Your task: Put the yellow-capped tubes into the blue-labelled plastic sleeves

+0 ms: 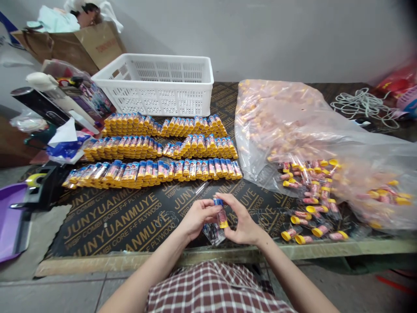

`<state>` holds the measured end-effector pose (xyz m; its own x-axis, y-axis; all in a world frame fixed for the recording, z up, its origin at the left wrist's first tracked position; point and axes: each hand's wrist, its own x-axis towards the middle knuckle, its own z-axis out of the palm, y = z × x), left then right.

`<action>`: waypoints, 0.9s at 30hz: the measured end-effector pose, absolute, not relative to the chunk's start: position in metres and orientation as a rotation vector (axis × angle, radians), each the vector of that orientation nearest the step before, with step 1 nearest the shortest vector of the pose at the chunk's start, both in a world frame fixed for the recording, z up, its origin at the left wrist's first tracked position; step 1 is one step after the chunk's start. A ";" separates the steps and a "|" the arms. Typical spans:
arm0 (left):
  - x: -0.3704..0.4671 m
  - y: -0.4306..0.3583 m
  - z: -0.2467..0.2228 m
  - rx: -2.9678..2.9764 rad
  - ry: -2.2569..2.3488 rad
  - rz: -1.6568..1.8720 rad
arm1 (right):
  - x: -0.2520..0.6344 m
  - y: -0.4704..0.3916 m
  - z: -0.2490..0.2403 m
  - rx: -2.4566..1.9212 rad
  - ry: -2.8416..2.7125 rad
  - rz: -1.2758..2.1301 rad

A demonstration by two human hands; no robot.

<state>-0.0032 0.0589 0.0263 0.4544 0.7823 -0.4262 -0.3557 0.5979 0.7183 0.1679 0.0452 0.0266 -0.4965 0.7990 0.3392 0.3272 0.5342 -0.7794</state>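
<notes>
A small tube with a blue top, a pink printed middle and a yellow base is held upright above the table's front part. My left hand pinches its upper part between thumb and fingers. My right hand spans it from the other side, index finger at the blue top and thumb near the yellow base. Beneath the hands lies a small heap of clear, dark-printed plastic pieces, partly hidden. Loose yellow-ended tubes lie to the right of my right hand.
Stacked rows of blue-and-yellow tubes run across the table. Behind them stands a white plastic basket. A large clear bag of tubes spills open on the right. A tape dispenser, bottles and a paper bag are left.
</notes>
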 end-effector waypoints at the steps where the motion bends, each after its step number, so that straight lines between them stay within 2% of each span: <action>1: -0.003 0.059 0.027 0.585 0.825 0.754 | 0.167 0.045 0.026 -0.909 -2.044 0.860; 21: 0.003 0.051 0.035 0.531 0.870 0.761 | 0.164 0.042 0.018 -0.929 -1.910 0.906; 27: -0.036 0.099 0.041 0.875 1.111 0.899 | 0.167 0.047 0.024 -0.959 -1.897 0.915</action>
